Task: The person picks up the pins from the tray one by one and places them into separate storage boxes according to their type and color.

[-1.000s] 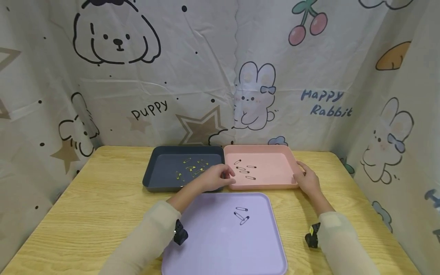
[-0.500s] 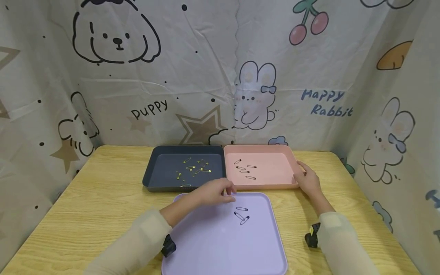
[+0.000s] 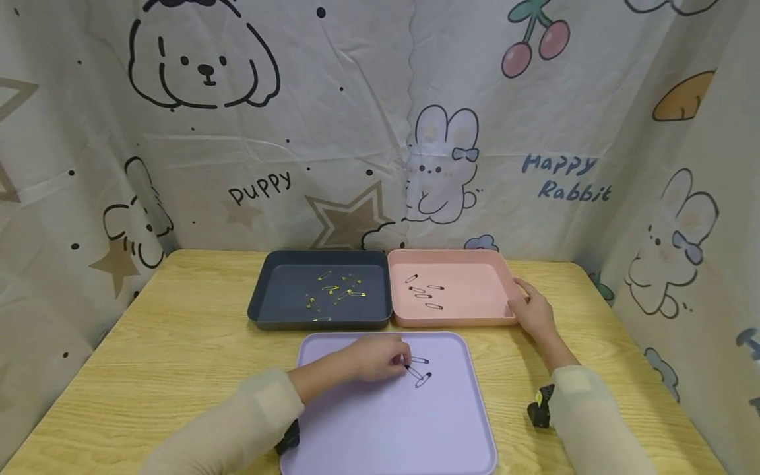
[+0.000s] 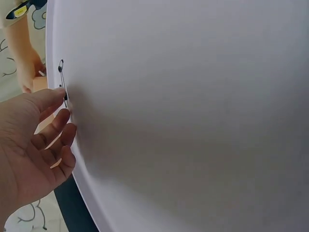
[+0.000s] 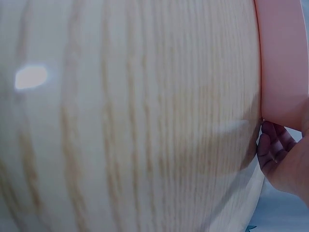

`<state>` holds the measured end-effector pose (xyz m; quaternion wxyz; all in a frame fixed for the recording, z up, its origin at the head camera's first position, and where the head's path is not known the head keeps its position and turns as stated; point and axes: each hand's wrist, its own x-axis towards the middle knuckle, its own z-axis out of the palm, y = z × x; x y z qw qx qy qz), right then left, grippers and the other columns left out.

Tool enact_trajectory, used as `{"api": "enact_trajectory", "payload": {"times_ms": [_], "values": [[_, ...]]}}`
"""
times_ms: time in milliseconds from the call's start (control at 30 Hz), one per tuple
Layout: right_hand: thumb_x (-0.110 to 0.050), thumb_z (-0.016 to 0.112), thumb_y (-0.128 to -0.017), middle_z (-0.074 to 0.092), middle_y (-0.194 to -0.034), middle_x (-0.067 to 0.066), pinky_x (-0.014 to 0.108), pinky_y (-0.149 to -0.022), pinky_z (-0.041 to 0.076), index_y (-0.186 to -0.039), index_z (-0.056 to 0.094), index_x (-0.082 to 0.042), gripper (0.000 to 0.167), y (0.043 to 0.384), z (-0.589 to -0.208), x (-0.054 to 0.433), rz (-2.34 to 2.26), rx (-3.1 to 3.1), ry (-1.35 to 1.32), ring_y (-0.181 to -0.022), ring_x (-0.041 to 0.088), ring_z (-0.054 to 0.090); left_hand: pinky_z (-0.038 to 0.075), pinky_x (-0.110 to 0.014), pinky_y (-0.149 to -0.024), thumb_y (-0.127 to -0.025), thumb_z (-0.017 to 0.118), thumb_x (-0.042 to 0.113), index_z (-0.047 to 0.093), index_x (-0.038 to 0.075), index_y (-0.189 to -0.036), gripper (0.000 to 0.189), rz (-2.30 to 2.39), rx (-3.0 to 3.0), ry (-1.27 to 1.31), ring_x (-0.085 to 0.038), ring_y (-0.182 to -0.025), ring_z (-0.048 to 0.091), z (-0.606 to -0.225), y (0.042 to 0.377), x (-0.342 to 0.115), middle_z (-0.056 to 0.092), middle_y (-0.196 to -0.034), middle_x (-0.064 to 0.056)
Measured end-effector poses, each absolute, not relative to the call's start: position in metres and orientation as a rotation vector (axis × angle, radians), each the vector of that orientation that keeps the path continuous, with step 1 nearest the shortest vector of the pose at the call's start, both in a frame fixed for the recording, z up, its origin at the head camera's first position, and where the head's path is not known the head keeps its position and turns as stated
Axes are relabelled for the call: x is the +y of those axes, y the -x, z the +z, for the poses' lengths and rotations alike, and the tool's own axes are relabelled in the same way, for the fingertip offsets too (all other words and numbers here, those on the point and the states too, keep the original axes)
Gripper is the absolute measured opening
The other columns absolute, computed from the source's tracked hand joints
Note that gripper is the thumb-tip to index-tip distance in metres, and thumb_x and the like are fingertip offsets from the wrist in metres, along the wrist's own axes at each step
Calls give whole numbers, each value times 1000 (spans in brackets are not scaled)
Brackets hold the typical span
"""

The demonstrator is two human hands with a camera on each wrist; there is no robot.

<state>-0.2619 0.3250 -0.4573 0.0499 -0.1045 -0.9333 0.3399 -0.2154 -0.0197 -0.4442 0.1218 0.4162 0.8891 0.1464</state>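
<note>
My left hand (image 3: pixel 380 357) is low over the lavender tray (image 3: pixel 380 429), thumb and fingertips right at a black safety pin (image 3: pixel 420 360). In the left wrist view a gap shows between thumb and forefinger beside the safety pins (image 4: pixel 61 67). Two more black safety pins (image 3: pixel 423 380) lie crossed just right of the fingers. My right hand (image 3: pixel 534 314) grips the right edge of the pink tray (image 3: pixel 475 290), thumb at the rim; the right wrist view shows its fingers curled against the tray's outer wall (image 5: pixel 285 63).
Several black safety pins (image 3: pixel 423 296) lie in the pink tray's left half. Touching it on the left is a dark blue tray (image 3: pixel 279 290) with several gold safety pins (image 3: pixel 330 288). All trays sit on a wooden table (image 3: pixel 178 343), backed by a printed curtain (image 3: pixel 356 86).
My left hand has come back from the seam between the dark blue and pink trays, down to the safety pins on the lavender tray. The right hand stays on the pink tray.
</note>
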Motion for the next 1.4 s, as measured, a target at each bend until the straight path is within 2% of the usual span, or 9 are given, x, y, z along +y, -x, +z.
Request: {"api": "enact_trajectory", "payload": {"times_ms": [267,633,933,1100,1400], "values": [[-19,46,-93,56,-93,19,28,-65,39,-144,33,-7,55,262,-457,325,1023,-2846,319,-78,24,50,38,-17,-66,-86,64,25,65,23,-91,5,400,2624,-1189,-2,-72,45,-448,215,-15,49,-78,11],[-18,47,-93,57,-98,22,26,-65,40,-145,33,-8,55,262,-457,325,1044,-2848,338,-82,25,51,39,-15,-62,-85,62,17,63,17,-79,7,443,2575,-1106,-2,-64,46,-446,216,-8,52,-68,11],[-19,47,-93,55,-91,18,26,-63,39,-145,33,-8,55,264,-458,325,1033,-2848,340,-78,23,49,42,-16,-64,-83,60,12,64,11,-82,4,610,2487,-1016,-2,-65,48,-442,222,-13,54,-70,9],[-19,48,-93,54,-87,16,26,-61,38,-145,33,-8,55,264,-458,326,1040,-2844,342,-75,22,48,40,-17,-62,-82,59,10,63,13,-79,5,673,2491,-1016,-3,-64,47,-429,231,-14,53,-69,8],[-18,48,-93,56,-95,20,27,-65,39,-145,33,-8,54,263,-457,326,1042,-2846,326,-80,25,50,40,-19,-62,-83,57,9,61,8,-86,5,864,2488,-912,-7,-68,48,-406,249,-13,54,-72,4]]}}
